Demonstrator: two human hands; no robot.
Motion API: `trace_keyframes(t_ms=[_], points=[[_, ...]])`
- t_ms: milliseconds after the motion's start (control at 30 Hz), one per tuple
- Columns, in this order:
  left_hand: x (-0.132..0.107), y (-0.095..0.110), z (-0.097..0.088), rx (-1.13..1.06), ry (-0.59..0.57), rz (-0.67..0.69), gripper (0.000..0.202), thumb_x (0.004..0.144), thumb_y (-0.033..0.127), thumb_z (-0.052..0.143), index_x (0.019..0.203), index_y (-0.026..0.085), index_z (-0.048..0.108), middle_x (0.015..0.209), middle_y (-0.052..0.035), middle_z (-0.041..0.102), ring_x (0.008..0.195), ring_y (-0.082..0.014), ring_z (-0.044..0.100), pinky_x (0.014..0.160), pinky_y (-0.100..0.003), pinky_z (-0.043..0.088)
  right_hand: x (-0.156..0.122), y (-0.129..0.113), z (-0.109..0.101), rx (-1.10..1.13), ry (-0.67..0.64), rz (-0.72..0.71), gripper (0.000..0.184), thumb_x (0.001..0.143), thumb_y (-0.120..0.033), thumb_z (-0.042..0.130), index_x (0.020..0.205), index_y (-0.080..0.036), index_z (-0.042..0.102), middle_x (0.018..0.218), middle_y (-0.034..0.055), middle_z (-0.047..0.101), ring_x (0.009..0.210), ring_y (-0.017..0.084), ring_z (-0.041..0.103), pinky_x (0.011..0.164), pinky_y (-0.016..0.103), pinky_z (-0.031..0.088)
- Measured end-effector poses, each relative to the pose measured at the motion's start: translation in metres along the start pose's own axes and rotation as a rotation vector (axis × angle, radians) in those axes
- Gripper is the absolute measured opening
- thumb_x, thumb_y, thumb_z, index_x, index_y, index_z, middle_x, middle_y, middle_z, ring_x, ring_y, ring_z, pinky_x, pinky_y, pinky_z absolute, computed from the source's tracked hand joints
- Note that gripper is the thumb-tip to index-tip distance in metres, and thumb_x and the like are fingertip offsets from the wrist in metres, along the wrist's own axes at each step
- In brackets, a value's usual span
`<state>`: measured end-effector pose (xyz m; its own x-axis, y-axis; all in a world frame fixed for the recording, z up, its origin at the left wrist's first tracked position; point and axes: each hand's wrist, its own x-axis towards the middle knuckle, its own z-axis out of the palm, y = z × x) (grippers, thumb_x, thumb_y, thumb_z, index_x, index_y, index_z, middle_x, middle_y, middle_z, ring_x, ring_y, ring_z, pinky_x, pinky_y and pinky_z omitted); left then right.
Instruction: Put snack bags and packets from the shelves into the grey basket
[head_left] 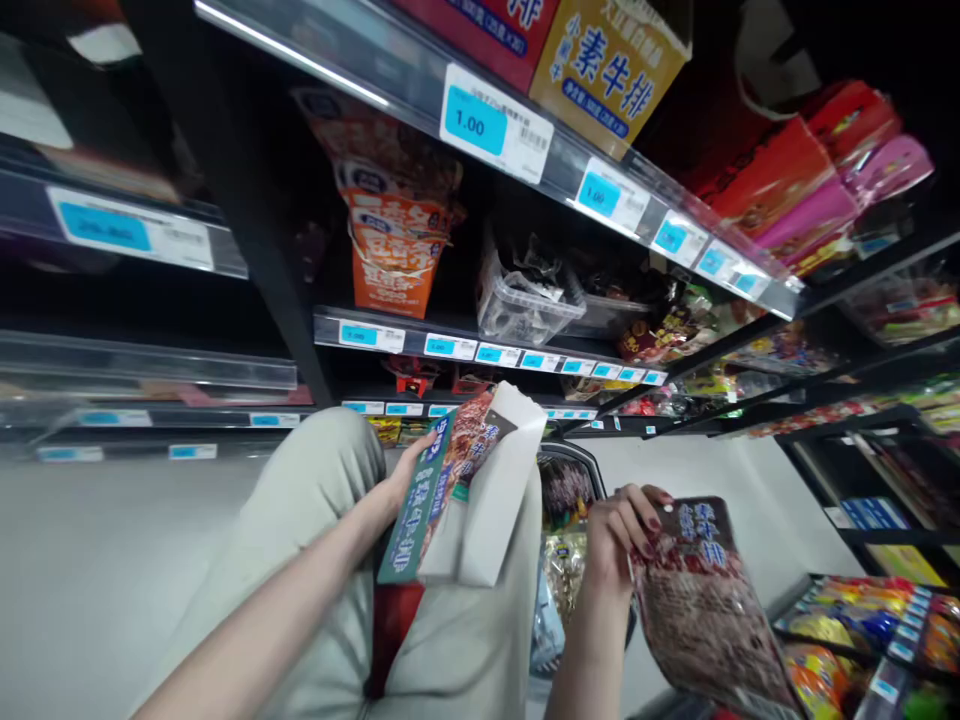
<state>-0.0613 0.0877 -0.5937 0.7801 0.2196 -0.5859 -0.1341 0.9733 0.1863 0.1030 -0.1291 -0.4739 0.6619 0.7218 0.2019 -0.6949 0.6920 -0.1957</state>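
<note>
My left hand [405,478] is closed on the edge of an open green and red snack box [450,480], held over my lap with its white flap [495,500] lifted. My right hand [622,535] grips the top corner of a dark red snack packet [701,610] with blue characters on it, held to the right of the box. Between the two hands, lower down, a basket [562,540] holds several wrapped packets.
Black store shelves rise ahead with blue price tags [474,120]. Orange bags [394,250] and a clear plastic bin [521,305] sit on the middle shelf, with a yellow box [607,65] above. Colourful packets fill the racks at right [862,620]. My knees in pale trousers [322,490] are below.
</note>
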Motion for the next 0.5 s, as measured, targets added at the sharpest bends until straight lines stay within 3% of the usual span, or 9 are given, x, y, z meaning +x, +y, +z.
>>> trace_keyframes(t_ms=[67,133,233,367,433,500], points=[[-0.001,0.0,0.002,0.019,0.021,0.006,0.038,0.089,0.034,0.042,0.077,0.01,0.069,0.054,-0.0082,0.067,0.042,-0.0212,0.062,0.046,-0.029,0.051,-0.004,-0.009,0.011,-0.524,0.194,-0.097,0.01,0.082,-0.014,0.057,0.091,-0.021,0.059,0.064,-0.0062,0.055,0.04,0.003,0.046,0.039,0.014,0.034],[-0.004,0.001,0.006,0.025,0.042,0.008,0.042,0.09,0.033,0.04,0.068,0.01,0.067,0.052,-0.009,0.066,0.041,-0.0208,0.061,0.045,-0.028,0.05,-0.008,-0.012,0.024,-0.929,0.355,-0.133,0.023,0.071,-0.015,0.072,0.09,-0.021,0.059,0.069,-0.0049,0.061,0.049,0.005,0.053,0.046,0.015,0.041],[-0.006,0.001,0.01,0.023,0.058,0.016,0.043,0.091,0.033,0.039,0.065,0.011,0.065,0.052,-0.0089,0.066,0.041,-0.0201,0.061,0.045,-0.028,0.05,-0.01,0.003,0.042,-1.409,0.48,-0.134,0.033,0.064,-0.028,0.079,0.091,-0.019,0.061,0.071,-0.0015,0.065,0.056,0.01,0.058,0.05,0.02,0.044],[-0.007,-0.001,0.011,0.024,0.051,0.015,0.04,0.09,0.036,0.042,0.074,0.01,0.068,0.058,-0.0094,0.069,0.045,-0.0204,0.062,0.05,-0.029,0.052,-0.004,0.055,0.057,-1.933,0.425,-0.26,0.032,0.069,-0.041,0.071,0.091,-0.018,0.065,0.081,0.0047,0.069,0.073,0.018,0.064,0.067,0.029,0.049],[-0.006,-0.001,0.009,0.019,0.044,0.01,0.039,0.089,0.036,0.043,0.078,0.009,0.068,0.06,-0.0095,0.07,0.048,-0.0205,0.064,0.054,-0.029,0.052,-0.003,0.084,0.056,-2.039,0.374,-0.284,0.031,0.072,-0.043,0.067,0.091,-0.019,0.065,0.085,0.0061,0.07,0.077,0.021,0.065,0.072,0.032,0.049],[-0.006,0.0,0.007,0.007,0.029,0.005,0.037,0.089,0.036,0.044,0.078,0.01,0.068,0.059,-0.0079,0.07,0.048,-0.0197,0.063,0.054,-0.028,0.052,-0.006,0.109,0.048,-1.975,0.328,-0.148,0.031,0.073,-0.042,0.066,0.094,-0.019,0.065,0.088,0.0074,0.07,0.08,0.021,0.065,0.074,0.033,0.051]])
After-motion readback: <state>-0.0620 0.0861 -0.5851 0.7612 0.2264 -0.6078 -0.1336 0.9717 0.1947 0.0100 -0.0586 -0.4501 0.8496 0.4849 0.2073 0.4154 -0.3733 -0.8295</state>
